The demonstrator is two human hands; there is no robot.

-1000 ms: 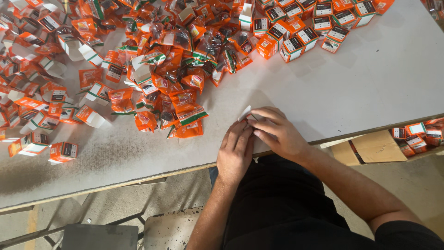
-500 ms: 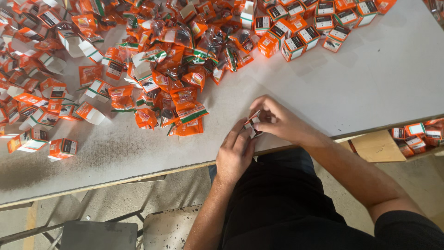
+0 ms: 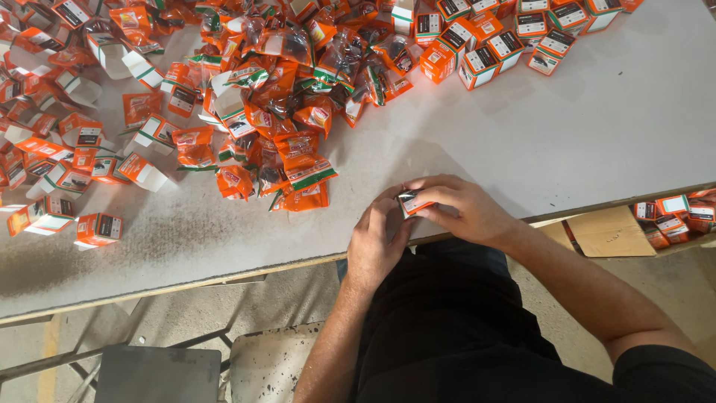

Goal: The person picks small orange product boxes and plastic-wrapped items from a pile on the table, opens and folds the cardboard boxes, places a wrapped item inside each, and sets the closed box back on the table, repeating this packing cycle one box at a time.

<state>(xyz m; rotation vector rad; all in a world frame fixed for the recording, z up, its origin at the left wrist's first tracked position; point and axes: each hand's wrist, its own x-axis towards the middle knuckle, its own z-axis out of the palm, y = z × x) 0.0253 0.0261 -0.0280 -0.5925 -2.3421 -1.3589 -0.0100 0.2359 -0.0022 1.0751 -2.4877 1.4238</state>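
My left hand (image 3: 377, 239) and my right hand (image 3: 462, 207) meet at the near edge of a grey-white table (image 3: 567, 142). Together they hold a small orange and white carton (image 3: 412, 201) between the fingertips; most of it is hidden by my fingers. A heap of orange plastic packets (image 3: 298, 160) lies just beyond my left hand, about a hand's width away.
Flat and half-folded orange cartons (image 3: 97, 227) are scattered over the left of the table. Closed cartons (image 3: 492, 52) stand in rows at the far edge. More cartons (image 3: 671, 216) and a piece of cardboard (image 3: 608, 231) lie below the table at right. A stool (image 3: 276, 366) stands beneath.
My hands lay flat over the carton at the table edge a second ago; they have since lifted it a little and now pinch it between the fingertips.
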